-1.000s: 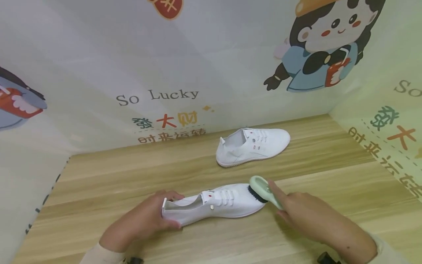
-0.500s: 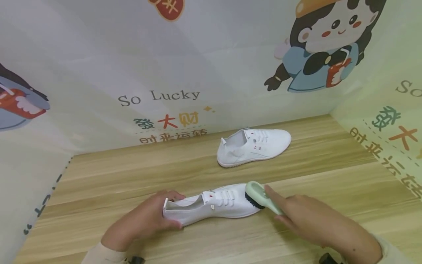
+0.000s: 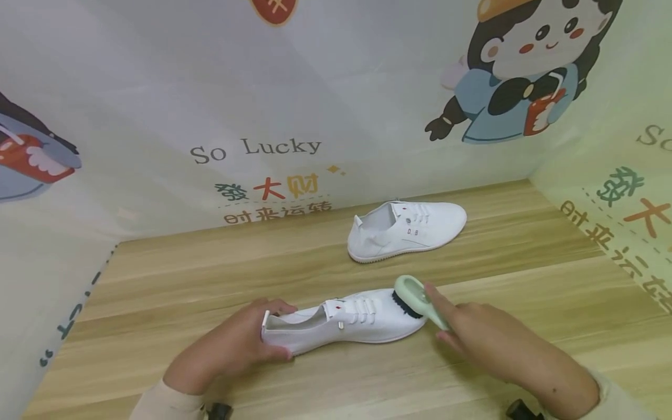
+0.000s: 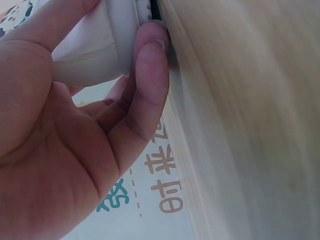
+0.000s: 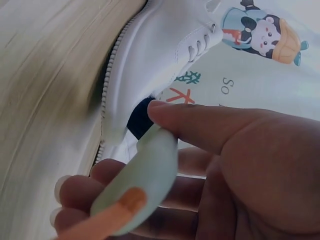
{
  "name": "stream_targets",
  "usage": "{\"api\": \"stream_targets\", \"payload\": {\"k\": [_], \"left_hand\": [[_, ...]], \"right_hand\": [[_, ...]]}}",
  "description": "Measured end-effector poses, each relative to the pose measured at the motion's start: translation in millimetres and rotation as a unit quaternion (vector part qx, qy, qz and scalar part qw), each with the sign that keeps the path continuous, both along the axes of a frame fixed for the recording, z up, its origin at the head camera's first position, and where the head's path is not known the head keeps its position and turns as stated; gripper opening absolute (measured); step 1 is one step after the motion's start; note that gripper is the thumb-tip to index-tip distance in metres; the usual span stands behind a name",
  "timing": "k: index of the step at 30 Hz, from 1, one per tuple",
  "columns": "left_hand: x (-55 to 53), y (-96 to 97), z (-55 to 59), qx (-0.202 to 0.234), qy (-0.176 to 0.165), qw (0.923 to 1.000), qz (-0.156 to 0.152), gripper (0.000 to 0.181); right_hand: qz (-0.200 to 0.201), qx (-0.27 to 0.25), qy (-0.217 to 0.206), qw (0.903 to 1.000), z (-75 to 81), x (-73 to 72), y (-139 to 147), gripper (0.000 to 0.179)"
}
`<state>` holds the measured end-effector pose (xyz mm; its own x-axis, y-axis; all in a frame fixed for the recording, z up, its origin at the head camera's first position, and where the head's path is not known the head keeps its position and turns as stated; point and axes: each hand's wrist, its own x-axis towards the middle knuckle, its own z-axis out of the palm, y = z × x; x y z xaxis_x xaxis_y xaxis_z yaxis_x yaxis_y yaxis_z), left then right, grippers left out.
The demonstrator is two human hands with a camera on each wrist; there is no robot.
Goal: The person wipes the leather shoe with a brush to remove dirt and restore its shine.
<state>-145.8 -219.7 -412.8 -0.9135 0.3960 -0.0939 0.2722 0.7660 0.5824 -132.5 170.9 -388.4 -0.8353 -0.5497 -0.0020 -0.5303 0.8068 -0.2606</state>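
Note:
A white lace-up shoe (image 3: 362, 326) lies lengthwise near the front, its toe pointing right. My left hand (image 3: 247, 338) grips it round the heel, thumb on the near side and fingers on the far side. In the left wrist view, curled fingertips (image 4: 152, 70) hold the heel's lower edge, close over the wooden surface. My right hand (image 3: 478, 335) holds a pale green brush (image 3: 412, 291) by its handle. Its dark bristles (image 3: 406, 306) rest against the toe of the shoe. The right wrist view has the bristles at the toe, thumb along the brush's top.
A second white shoe (image 3: 406, 230) stands farther back on the wood-grain surface (image 3: 220, 268), toe to the right. Behind it rises a pale printed backdrop (image 3: 367, 116), which also closes off the left and right sides.
The brush in my right hand has shifted back and forth over the toe, first toward the near left, then back toward the far right. My left hand keeps its grip on the heel.

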Motion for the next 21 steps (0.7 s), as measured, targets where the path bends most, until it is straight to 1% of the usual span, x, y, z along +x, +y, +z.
{"api": "stream_targets", "payload": {"k": [2, 5, 11, 14, 18, 20, 21], "left_hand": [[-0.2, 0.0, 0.5, 0.002, -0.001, 1.0, -0.002, 0.061], [0.4, -0.9, 0.6, 0.003, 0.003, 0.9999, -0.012, 0.061], [-0.3, -0.6, 1.6, -0.002, 0.004, 1.0, -0.003, 0.061], [-1.0, 0.3, 1.7, -0.004, 0.002, 1.0, -0.004, 0.061], [-0.8, 0.9, 2.0, -0.005, -0.004, 1.0, 0.002, 0.061], [-0.5, 1.2, 2.2, -0.005, -0.007, 0.9999, 0.007, 0.061], [-0.3, 0.9, 2.1, -0.005, -0.004, 1.0, 0.004, 0.061]], "right_hand": [[0.001, 0.006, 0.005, 1.0, -0.1, -0.3, 1.3, 0.076], [0.0, 0.011, 0.007, 0.9999, -0.3, 0.0, 3.3, 0.076], [-0.002, 0.021, 0.015, 0.9997, 1.9, -0.1, 6.2, 0.073], [0.001, 0.021, -0.001, 0.9998, 3.5, 0.6, 7.5, 0.072], [0.011, 0.012, -0.037, 0.9992, 4.6, 1.0, 8.8, 0.072], [0.019, 0.009, -0.048, 0.9986, 5.0, 1.5, 8.6, 0.073], [0.022, 0.006, -0.051, 0.9984, 5.0, 1.8, 8.4, 0.073]]}}
